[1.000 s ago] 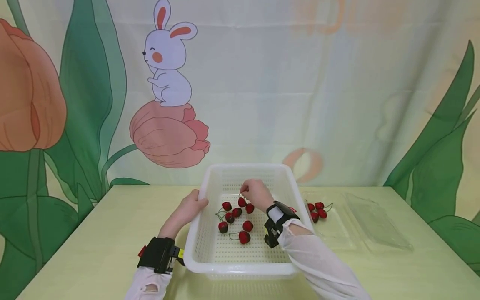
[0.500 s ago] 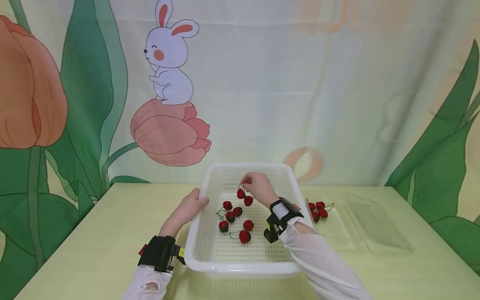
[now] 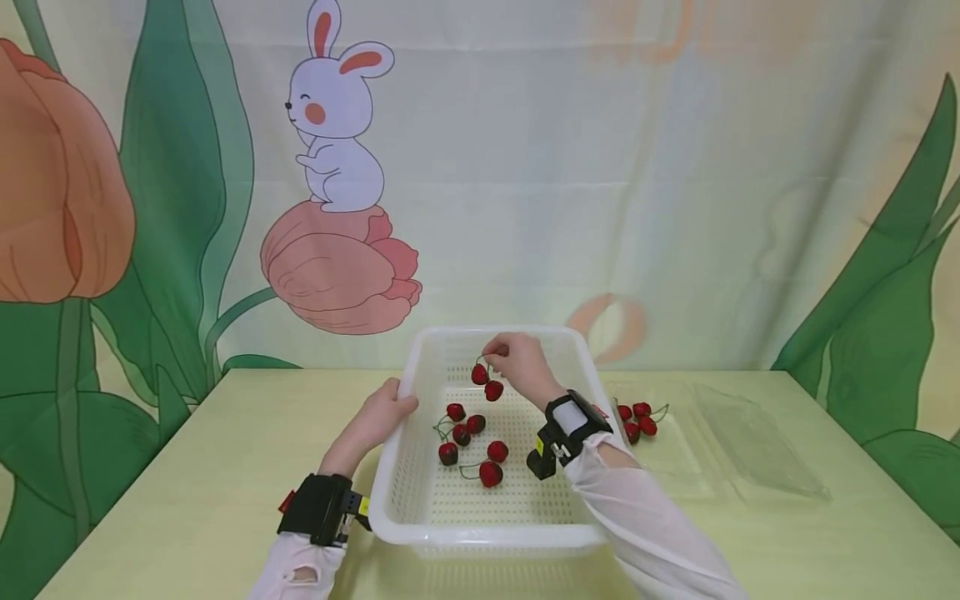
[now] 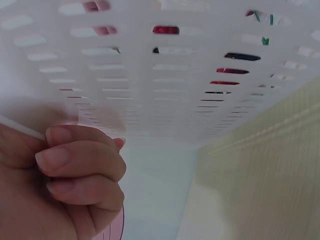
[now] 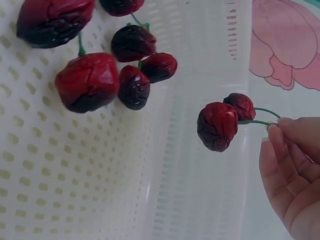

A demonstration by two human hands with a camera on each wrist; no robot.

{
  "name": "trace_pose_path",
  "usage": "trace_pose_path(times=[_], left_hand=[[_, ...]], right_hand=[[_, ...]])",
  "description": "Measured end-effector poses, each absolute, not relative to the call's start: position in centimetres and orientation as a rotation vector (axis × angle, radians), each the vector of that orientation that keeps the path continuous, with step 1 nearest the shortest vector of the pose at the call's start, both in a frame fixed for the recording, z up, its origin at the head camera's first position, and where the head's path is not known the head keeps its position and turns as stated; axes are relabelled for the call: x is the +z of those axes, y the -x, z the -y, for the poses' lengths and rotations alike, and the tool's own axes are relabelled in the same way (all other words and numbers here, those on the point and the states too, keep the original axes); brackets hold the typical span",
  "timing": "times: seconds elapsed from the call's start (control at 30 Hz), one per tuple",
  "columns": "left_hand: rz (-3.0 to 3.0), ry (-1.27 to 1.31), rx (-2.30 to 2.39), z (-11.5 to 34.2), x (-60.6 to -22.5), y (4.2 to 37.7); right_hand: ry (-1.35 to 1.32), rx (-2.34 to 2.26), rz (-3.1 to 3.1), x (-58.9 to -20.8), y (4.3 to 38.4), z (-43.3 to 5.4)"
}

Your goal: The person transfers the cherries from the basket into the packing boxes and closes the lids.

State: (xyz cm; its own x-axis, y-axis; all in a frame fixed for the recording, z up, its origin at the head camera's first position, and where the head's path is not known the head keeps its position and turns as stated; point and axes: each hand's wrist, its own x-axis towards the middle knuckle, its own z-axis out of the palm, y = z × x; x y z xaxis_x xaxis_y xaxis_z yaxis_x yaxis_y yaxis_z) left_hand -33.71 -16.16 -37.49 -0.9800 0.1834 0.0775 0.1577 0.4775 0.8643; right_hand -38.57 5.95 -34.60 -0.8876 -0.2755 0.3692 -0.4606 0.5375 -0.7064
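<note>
A pale yellow table [image 3: 187, 483] was seen beneath both hands, and beyond them it was backed by a hanging cloth [image 3: 510, 183] on which green leaves, large tulips and a white rabbit [image 3: 341, 158] were printed. The rabbit was set ahead of the left hand [image 3: 378, 417], atop a pink bloom. By that hand the near-side rim of a white basket [image 3: 487, 536] was gripped, with the fingers curled in below the edge. Between the stems' ends, a pair of dark red cherries [image 3: 493, 390] was pinched by the thumb and fingertips of the right hand [image 3: 521, 367], and the two fruits were hung inside the basket's walls, clear of its perforated floor. On that floor, between the hands and nearer the wearer than the pinched pair, six loose cherries [image 3: 461, 434] were scattered, four in a cluster toward the left hand. To the right of the right hand, a clear plastic tray [image 3: 678, 475] was partly hidden by the basket; four cherries [image 3: 648, 426] were visible in it, and a clear sheet-like piece [image 3: 757, 442] was laid farther right.
</note>
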Motion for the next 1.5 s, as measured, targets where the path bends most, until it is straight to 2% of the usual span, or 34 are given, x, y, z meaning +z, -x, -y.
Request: trace_pose_path(times=[0.63,1.03,1.5], left_hand=[[-2.679,-0.287,1.579,16.0,-37.5,33.8],[-2.688,-0.269,1.573,16.1,-37.5,33.7],[-2.705,-0.281,1.560,16.1,-37.4,33.6]], right_hand=[[-0.486,1.780,2.310,-31.7,37.8,-6.0],[-0.516,1.768,2.279,-29.4,37.0,-6.1],[-0.590,1.749,2.185,-27.4,36.2,-8.4]])
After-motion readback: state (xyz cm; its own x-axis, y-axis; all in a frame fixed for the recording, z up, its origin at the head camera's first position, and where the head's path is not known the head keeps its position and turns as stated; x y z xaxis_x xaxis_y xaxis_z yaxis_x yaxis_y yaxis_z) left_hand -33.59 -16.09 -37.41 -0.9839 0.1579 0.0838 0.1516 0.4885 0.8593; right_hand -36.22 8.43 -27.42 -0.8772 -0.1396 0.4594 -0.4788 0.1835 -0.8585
